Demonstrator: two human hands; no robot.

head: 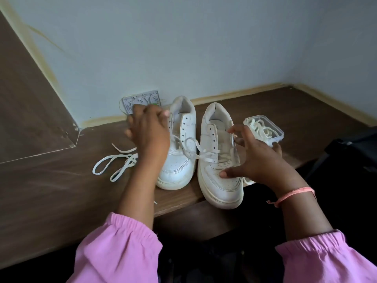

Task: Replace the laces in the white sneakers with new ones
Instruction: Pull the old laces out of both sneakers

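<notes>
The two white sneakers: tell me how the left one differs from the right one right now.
The left sneaker has a lace trailing out onto the table beside it; the right sneaker keeps lace only through its lower eyelets. The left sneaker stands fully on the table, while the right sneaker's toe overhangs the edge. The left hand covers the left sneaker's side; the right hand spreads over the right sneaker. Both point their toes towards the person.
</notes>
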